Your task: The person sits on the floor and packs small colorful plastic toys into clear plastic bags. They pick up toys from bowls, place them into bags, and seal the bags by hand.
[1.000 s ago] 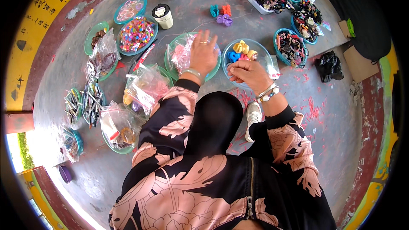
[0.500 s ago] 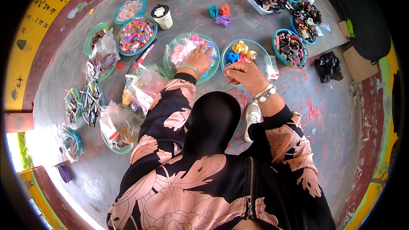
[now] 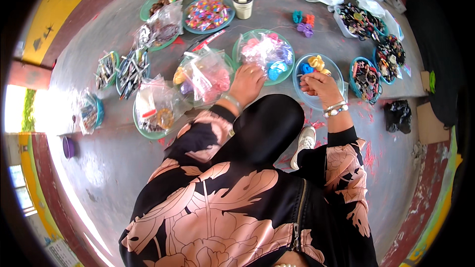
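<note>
My left hand (image 3: 248,84) is at the near rim of a green basin (image 3: 292,69). Its fingers are loosely bent and slightly apart, with nothing visible in them. Clear plastic packets (image 3: 264,48) with pink, lilac and blue contents lie in that basin. Over the near part of a clear bluish basin (image 3: 312,103) hovers my right hand (image 3: 321,86). Its fingers are curled into a pinch, and what they hold, if anything, does not show. Yellow (image 3: 315,62) and blue (image 3: 307,68) soft-looking pieces lie beyond it in the same basin, partly hidden by the hand.
Left stand basins of bagged goods (image 3: 205,76), pen-like sticks (image 3: 132,71) and colourful small pieces (image 3: 210,14). A lidded cup (image 3: 242,5) and three flower-like clips (image 3: 305,23) are farther back. Baskets of dark hair ties (image 3: 366,80) stand right, near a black bag (image 3: 398,116).
My left hand has drawn back from the packets to the basin's near rim, its fingers less spread. My right hand stays over the bluish basin, still pinched. The view has swung left.
</note>
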`<act>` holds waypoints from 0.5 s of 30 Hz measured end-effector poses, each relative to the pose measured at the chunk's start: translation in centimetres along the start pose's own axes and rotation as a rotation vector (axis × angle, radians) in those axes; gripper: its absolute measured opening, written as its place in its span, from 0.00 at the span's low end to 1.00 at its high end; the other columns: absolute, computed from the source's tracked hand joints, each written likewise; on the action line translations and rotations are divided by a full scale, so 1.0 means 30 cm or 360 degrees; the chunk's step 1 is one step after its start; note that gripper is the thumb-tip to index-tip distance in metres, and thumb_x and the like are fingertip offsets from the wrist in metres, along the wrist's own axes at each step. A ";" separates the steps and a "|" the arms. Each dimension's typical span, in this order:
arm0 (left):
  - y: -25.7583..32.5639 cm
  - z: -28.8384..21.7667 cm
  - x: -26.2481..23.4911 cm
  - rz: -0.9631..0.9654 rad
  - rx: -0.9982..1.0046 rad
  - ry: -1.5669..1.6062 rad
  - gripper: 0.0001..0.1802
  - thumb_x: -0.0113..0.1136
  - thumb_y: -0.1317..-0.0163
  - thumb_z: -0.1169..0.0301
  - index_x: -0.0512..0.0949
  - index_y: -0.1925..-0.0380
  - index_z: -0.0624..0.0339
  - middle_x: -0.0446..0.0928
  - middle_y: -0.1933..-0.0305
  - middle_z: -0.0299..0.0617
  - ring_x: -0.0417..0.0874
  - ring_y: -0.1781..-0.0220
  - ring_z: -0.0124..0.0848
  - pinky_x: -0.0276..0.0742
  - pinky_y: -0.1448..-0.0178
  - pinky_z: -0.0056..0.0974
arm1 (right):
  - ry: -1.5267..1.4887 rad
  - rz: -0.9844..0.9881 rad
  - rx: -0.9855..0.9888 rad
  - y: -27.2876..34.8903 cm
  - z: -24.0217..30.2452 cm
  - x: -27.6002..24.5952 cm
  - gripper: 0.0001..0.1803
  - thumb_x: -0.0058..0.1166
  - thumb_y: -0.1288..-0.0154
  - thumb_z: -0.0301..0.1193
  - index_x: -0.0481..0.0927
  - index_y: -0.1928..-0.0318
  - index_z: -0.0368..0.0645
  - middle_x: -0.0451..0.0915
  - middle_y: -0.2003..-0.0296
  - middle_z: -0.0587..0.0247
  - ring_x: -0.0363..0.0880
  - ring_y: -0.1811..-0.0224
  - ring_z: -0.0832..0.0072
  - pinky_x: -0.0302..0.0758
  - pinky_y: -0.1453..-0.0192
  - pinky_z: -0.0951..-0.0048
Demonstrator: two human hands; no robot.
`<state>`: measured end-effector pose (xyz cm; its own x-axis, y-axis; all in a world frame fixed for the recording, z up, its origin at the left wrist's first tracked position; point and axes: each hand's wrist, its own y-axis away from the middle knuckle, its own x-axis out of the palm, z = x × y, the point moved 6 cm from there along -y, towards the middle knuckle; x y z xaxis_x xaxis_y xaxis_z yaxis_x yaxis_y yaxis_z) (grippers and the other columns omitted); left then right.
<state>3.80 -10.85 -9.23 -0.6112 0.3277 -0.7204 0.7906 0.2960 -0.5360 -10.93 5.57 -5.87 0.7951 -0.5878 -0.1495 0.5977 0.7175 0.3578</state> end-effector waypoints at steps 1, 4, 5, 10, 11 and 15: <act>0.067 0.008 -0.044 0.0073 -0.0088 0.0080 0.09 0.53 0.45 0.66 0.75 0.69 0.60 0.75 0.62 0.46 0.73 0.55 0.45 0.66 0.50 0.45 | 0.0000 0.0006 0.0021 0.003 -0.003 0.001 0.13 0.50 0.41 0.33 0.79 0.61 0.37 0.79 0.70 0.63 0.78 0.70 0.79 0.71 0.68 0.82; 0.271 -0.001 -0.168 0.0177 -0.0306 0.0072 0.10 0.55 0.47 0.67 0.72 0.79 0.63 0.72 0.75 0.49 0.73 0.69 0.48 0.68 0.61 0.45 | -0.0025 0.0021 0.0044 0.018 -0.009 0.010 0.12 0.50 0.40 0.33 0.79 0.61 0.38 0.79 0.70 0.64 0.78 0.70 0.79 0.71 0.67 0.82; 0.337 0.018 -0.203 0.0145 -0.0414 0.0012 0.09 0.55 0.46 0.68 0.73 0.78 0.63 0.72 0.75 0.48 0.74 0.70 0.46 0.69 0.62 0.44 | -0.0030 0.0019 0.0043 0.025 -0.005 0.013 0.12 0.50 0.40 0.34 0.79 0.61 0.38 0.79 0.70 0.65 0.78 0.70 0.79 0.71 0.67 0.82; 0.642 0.259 -0.299 -0.0020 -0.1666 0.0349 0.10 0.55 0.46 0.67 0.75 0.77 0.62 0.74 0.78 0.45 0.74 0.72 0.40 0.69 0.66 0.37 | -0.0095 0.0030 0.0015 0.070 0.005 0.037 0.12 0.51 0.39 0.34 0.79 0.61 0.39 0.79 0.69 0.66 0.78 0.69 0.80 0.71 0.66 0.81; 0.653 0.286 -0.324 -0.0217 -0.1727 0.0517 0.10 0.55 0.45 0.67 0.76 0.76 0.63 0.74 0.78 0.43 0.74 0.72 0.36 0.69 0.66 0.36 | -0.0090 0.0028 0.0006 0.077 0.001 0.039 0.12 0.51 0.39 0.34 0.79 0.60 0.39 0.79 0.68 0.66 0.78 0.69 0.80 0.71 0.66 0.81; 0.613 0.364 -0.357 -0.0830 -0.2038 0.1225 0.10 0.55 0.44 0.67 0.77 0.73 0.64 0.73 0.76 0.35 0.72 0.71 0.24 0.66 0.68 0.31 | -0.0102 -0.0007 -0.0030 0.114 0.005 0.041 0.11 0.51 0.39 0.33 0.79 0.61 0.39 0.79 0.69 0.66 0.78 0.70 0.80 0.71 0.66 0.81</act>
<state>25.30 -18.70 -16.19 -0.9812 0.1923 0.0163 0.1855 0.9165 0.3545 -7.92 7.23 -4.69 0.7845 -0.6133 -0.0913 0.6035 0.7213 0.3400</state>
